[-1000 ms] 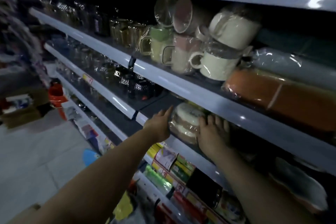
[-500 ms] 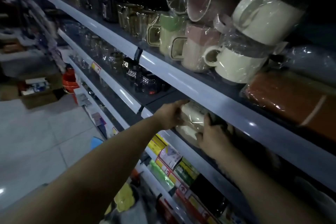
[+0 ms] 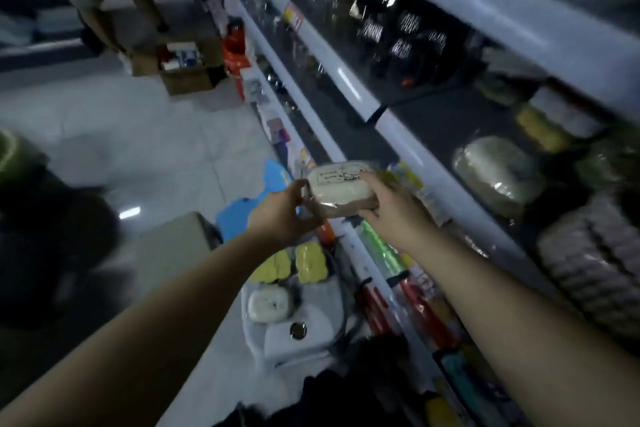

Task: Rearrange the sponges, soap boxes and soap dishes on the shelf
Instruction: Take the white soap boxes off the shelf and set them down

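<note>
In front of the shelving, out over the aisle and clear of the shelf edge, a wrapped soap box [image 3: 341, 185] hangs between both hands. The left hand [image 3: 282, 213] grips its left end with thumb and fingers curled onto the wrapping; the right hand [image 3: 388, 204] clasps its right end, fingers over the top and far side. So the 2 hands sit close together, joined only by the box, neither one free. The box's long axis runs roughly left to right across the view, label side up, lid pale over a darker base.

The shelf [image 3: 429, 163] it belongs with lies to the right of and beyond the hands, its pale front rail running diagonally from far left to near right. The right hand is the nearer one to that shelf, so I judge the return move leads to the right and away from the body, with the box's long axis likely needing a turn to sit along the rail.

Counting what reads clearly: 1 soap box in the hands; 1 similar pale box [image 3: 268, 303] lying low down by the person's feet; 2 yellow sponges [image 3: 289, 265] side by side just above it. On the shelf there is 1 rounded wrapped pale pack [image 3: 495, 172], plus several blurred yellow and white packs further back that I cannot count, and 1 grey ribbed bundle [image 3: 588, 253] nearer the right edge. Motion blur hides what fills the upper shelves
</note>
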